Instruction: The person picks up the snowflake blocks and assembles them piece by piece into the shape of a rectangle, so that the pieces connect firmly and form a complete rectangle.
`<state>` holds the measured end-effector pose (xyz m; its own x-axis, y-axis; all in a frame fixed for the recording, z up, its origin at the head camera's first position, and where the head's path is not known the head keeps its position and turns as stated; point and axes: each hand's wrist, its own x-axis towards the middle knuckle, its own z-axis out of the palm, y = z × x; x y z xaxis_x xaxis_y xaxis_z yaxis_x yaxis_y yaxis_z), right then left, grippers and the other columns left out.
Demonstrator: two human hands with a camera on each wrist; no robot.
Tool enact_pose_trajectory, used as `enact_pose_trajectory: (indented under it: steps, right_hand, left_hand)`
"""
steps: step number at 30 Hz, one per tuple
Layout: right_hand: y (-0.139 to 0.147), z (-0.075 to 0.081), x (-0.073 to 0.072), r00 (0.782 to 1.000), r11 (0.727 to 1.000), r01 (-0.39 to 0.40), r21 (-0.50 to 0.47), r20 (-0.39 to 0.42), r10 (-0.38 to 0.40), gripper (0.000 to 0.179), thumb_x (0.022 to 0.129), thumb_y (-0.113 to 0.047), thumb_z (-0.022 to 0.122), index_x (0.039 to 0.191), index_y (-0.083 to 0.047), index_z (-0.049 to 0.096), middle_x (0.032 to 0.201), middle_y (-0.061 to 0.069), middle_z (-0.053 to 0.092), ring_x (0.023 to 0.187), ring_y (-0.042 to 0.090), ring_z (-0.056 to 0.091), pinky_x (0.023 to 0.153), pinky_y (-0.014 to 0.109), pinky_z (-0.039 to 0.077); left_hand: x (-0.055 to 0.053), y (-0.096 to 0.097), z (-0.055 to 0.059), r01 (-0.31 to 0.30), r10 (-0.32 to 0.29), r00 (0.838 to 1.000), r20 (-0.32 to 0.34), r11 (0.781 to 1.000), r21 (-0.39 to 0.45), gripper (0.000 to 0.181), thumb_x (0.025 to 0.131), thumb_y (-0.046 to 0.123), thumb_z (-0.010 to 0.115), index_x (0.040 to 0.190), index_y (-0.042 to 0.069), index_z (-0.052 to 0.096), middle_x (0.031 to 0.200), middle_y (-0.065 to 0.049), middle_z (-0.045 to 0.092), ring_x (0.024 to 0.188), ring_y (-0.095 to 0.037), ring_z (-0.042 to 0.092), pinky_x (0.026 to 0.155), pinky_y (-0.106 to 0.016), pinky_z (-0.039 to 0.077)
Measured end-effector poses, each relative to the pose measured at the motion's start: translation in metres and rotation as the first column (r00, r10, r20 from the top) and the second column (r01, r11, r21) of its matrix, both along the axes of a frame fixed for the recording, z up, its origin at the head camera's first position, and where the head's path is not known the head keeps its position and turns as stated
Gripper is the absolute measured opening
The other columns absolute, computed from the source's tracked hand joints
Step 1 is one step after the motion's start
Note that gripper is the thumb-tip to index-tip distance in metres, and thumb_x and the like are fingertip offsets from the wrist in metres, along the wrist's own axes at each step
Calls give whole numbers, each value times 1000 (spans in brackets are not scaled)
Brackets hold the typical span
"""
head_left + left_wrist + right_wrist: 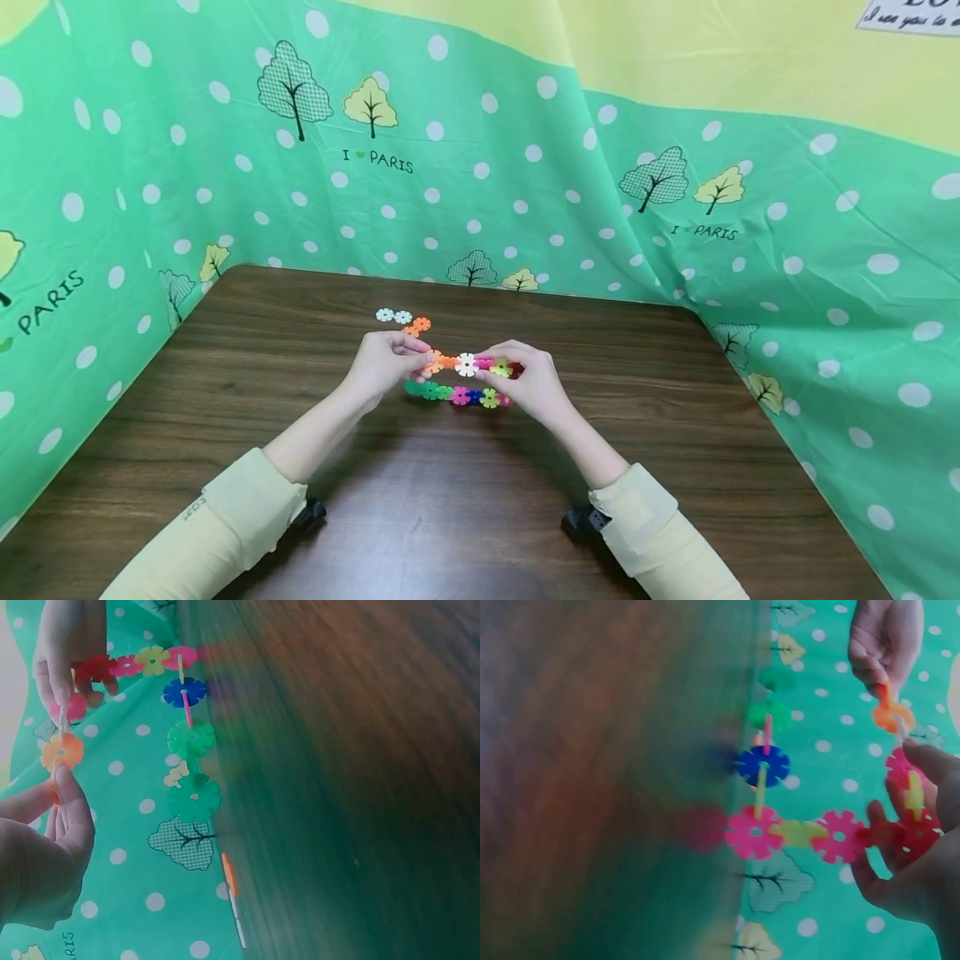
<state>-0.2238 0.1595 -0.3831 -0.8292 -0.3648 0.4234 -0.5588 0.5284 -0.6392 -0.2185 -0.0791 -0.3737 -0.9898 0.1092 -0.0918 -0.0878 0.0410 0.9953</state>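
Note:
A chain of interlocking plastic snowflake discs hangs between both hands. Its upper row has an orange disc (435, 361), a white disc (467, 364) and a yellow-green disc (502, 367). My left hand (381, 367) pinches the orange end between thumb and fingers. On the other side, my right hand (531, 382) holds the chain beside the white disc, its fingers hiding part of the row. From there the chain bends through a red disc (96, 668) and a pink disc (839, 836), then runs back past a blue disc (763, 766) to green discs (193, 798) at the free end.
Behind the left hand, white discs (393, 317) and orange discs (422, 323) lie joined on the brown wooden table (450, 517). A green polka-dot cloth (480, 208) hangs along the table's back and sides. Each sleeve end has a small black device (307, 514) near it.

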Motion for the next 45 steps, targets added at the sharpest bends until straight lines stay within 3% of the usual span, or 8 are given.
enact_pose_trajectory:
  steps: [10,21,28,32,36,38,42,45]
  right_hand:
    - [-7,25,0,981,985,-89,147,-159,113,24,81,-23,75,103,-14,72,102,-2,69,94,11,64,81,29,54]
    - [-25,29,-10,970,968,-193,162,-119,214,6,83,-14,73,89,-11,73,90,-2,70,74,6,60,65,27,55]
    - [-25,30,-12,969,969,-183,168,-135,206,4,83,-14,73,87,-12,74,90,-2,70,74,6,58,63,31,54]
    - [-23,28,-12,972,969,-170,181,-129,195,5,84,-14,72,88,-13,74,90,-3,70,70,6,55,58,28,51]
    - [-22,27,-12,975,969,-157,190,-125,182,5,84,-15,72,88,-14,74,90,-5,70,68,5,53,56,23,48]
    - [-22,27,-11,976,970,-151,191,-124,177,5,84,-15,72,88,-15,74,90,-5,70,67,5,53,55,22,48]
    - [-22,28,-10,978,971,-140,191,-124,166,4,84,-14,72,88,-14,74,90,-4,70,69,5,54,56,24,49]
    - [-22,28,-9,979,972,-131,196,-128,158,4,84,-14,72,88,-13,74,90,-3,70,68,6,54,56,22,47]
  left_hand:
    - [1,1,4,14,-14,1000,0,1000,4,23,81,4,73,99,-8,64,83,-15,71,63,-18,68,64,-33,58]
    - [0,2,5,44,-44,998,-33,999,14,25,83,7,72,100,-9,64,84,-16,71,68,-25,70,66,-34,58]
    - [-5,-9,7,58,-69,993,-98,993,-104,24,84,11,71,102,-4,66,86,-17,71,70,-29,69,67,-39,58]
    - [-16,-24,11,26,-53,987,-150,984,-177,23,85,12,71,102,-3,66,92,-21,70,69,-25,69,70,-41,58]
    - [-30,-42,13,-38,-36,972,-232,951,-306,26,85,13,71,105,-3,65,94,-20,70,73,-28,69,71,-42,57]
    - [-38,-51,12,-72,-45,960,-276,915,-398,27,86,15,70,106,-1,65,95,-17,70,74,-28,69,69,-40,57]
    - [-55,-61,3,-120,-100,933,-347,821,-559,25,86,18,70,105,4,66,95,-12,71,81,-23,68,72,-37,55]
    - [-69,-65,-8,-107,-158,919,-361,781,-615,24,85,15,70,105,4,66,97,-12,70,89,-26,65,78,-40,52]
